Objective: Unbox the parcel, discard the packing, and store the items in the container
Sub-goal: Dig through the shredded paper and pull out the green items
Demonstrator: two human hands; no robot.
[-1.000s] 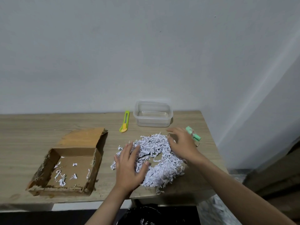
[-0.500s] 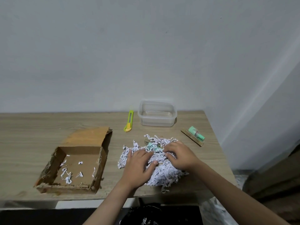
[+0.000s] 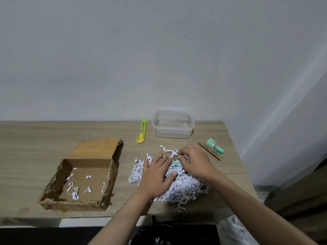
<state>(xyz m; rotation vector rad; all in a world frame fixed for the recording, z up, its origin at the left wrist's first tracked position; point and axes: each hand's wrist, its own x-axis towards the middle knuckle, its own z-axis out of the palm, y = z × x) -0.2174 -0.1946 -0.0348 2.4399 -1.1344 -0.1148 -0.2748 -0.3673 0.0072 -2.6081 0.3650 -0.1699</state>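
Both hands work in a pile of shredded paper (image 3: 184,186) on the right part of the wooden bench (image 3: 35,144). Left hand (image 3: 155,175) lies palm down on the pile, fingers straight and spread, holding nothing. Right hand (image 3: 196,161) sits at the far edge of the pile, fingers curled down into the shreds; whether they grip anything cannot be told. Between the two hands, a small green item (image 3: 176,163) shows partly through the paper.

Opened cardboard box (image 3: 83,174) sits well to the left of the pile, flap folded back, a few paper scraps on its floor. Clear plastic container (image 3: 173,123) stands at the far edge of the bench, near the wall. Green-and-yellow utility knife (image 3: 141,131) lies just left of it. A green roll (image 3: 215,148) resting against a flat brown stick (image 3: 210,152) lies right of the hands.
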